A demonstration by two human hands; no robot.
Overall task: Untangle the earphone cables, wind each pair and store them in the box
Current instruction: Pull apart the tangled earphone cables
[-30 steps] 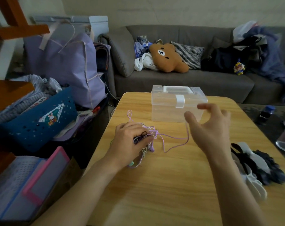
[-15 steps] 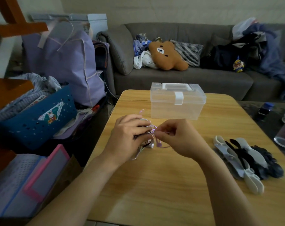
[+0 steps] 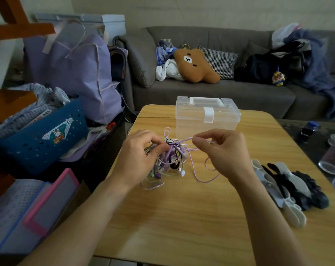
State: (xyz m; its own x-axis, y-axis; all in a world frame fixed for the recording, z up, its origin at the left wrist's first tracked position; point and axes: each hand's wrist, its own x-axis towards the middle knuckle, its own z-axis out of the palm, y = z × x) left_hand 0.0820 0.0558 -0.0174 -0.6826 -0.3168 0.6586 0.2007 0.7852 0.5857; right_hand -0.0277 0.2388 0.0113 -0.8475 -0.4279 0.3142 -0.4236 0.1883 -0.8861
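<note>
A tangle of earphone cables [image 3: 170, 158], purple, black, white and green, lies on the wooden table [image 3: 182, 217]. My left hand [image 3: 138, 158] grips the left side of the tangle. My right hand [image 3: 222, 150] pinches one purple cable [image 3: 196, 174] and holds it out to the right of the tangle; the rest of that cable loops down onto the table. The clear plastic box [image 3: 207, 116] stands behind the tangle, lid closed and latch down.
A pile of black and white cable winders [image 3: 289, 187] lies at the table's right edge. A glass [image 3: 333, 158] stands on a darker table to the right. Bags and a blue basket [image 3: 40, 135] crowd the floor on the left. A sofa runs behind.
My right hand has drawn a purple cable out to the right, away from the tangle. The tangle has spread out on the table. My left hand stays on it.
</note>
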